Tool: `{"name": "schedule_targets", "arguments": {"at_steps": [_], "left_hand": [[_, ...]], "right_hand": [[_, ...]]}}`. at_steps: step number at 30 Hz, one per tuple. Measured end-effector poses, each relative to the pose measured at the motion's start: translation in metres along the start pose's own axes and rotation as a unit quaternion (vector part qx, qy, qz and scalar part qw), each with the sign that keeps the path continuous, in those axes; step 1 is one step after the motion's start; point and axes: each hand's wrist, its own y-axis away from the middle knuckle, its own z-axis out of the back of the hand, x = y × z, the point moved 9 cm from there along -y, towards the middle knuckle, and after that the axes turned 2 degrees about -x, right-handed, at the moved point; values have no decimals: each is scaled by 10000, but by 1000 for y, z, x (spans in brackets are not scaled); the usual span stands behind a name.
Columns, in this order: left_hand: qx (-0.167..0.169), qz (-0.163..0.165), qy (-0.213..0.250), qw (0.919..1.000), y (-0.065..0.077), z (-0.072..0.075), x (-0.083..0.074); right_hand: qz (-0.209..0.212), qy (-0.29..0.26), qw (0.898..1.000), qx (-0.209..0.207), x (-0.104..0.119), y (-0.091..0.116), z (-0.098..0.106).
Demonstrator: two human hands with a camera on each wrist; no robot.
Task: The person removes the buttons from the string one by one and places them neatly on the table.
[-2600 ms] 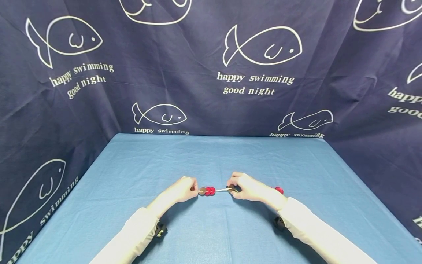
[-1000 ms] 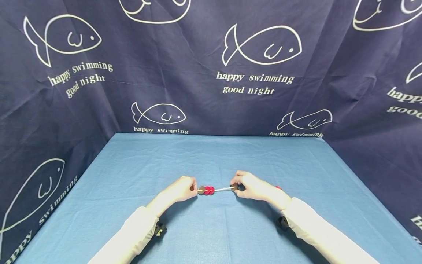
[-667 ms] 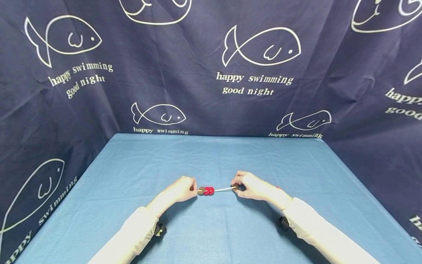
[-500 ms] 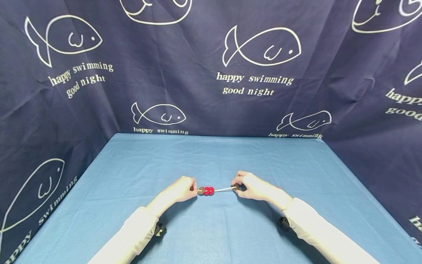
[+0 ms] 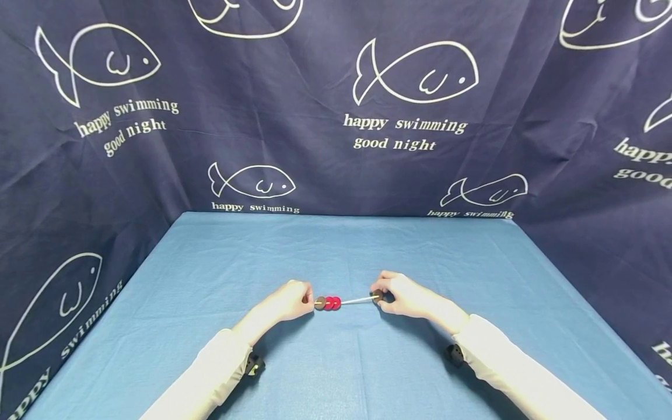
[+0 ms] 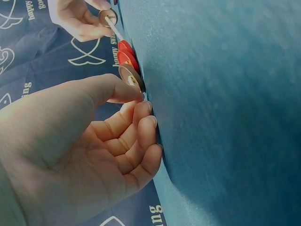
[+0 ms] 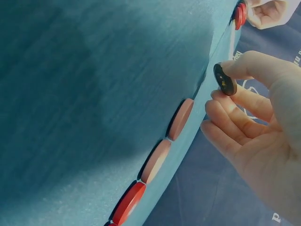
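Note:
A pale cord (image 5: 357, 301) runs between the two hands, close over the blue cloth. My left hand (image 5: 295, 298) pinches it at its left end with thumb and index finger, the other fingers loosely curled in the left wrist view. Right beside those fingertips, a brown button (image 6: 130, 76) and two red buttons (image 5: 332, 303) sit threaded together. Farther right, my right hand (image 5: 401, 293) pinches another brown button (image 7: 225, 81) by its edge between thumb and finger. The cord reaches into this button's middle, and the stretch between it and the red ones looks straight.
In the right wrist view, a row of loose buttons lies on the blue cloth (image 7: 94, 94): a brownish button (image 7: 181, 119), a second one (image 7: 156, 162) and a red button (image 7: 129, 204). The right forearm hides them in the head view. A dark fish-print curtain (image 5: 325, 116) surrounds the table.
My right hand has moved slightly right with its brown button, lengthening the cord between it and the red buttons. A red button by the right forearm has become hidden. My left hand stays nearly still.

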Motion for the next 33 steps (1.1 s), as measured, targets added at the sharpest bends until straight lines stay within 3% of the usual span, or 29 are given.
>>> {"name": "schedule_targets", "arguments": {"at_steps": [33], "left_hand": [[-52, -50, -66, 10000, 1, 1, -2]], "right_hand": [[-61, 73, 9998, -167, -10, 10, 4]]}}
